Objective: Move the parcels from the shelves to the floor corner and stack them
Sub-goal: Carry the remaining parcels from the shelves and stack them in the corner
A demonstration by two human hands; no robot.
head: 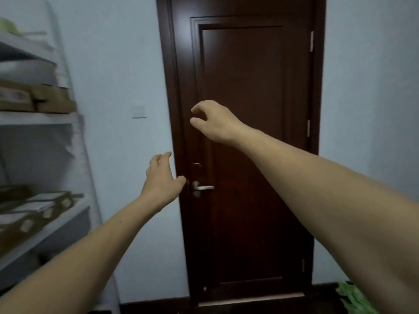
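A white shelf rack (74, 137) stands along the left wall. Brown cardboard parcels (52, 98) lie on its upper middle shelf, and several flat parcels with white labels (38, 209) lie on the shelf below. My left hand (161, 180) is raised in mid-air to the right of the rack, fingers loosely spread, holding nothing. My right hand (213, 121) is stretched out higher, in front of the door, fingers loosely curled and empty. Neither hand touches a parcel.
A dark brown door (249, 87) with a silver handle (203, 186) fills the middle, shut. A light switch (138, 111) sits on the wall left of it. Something green (353, 298) lies on the dark floor at the bottom right.
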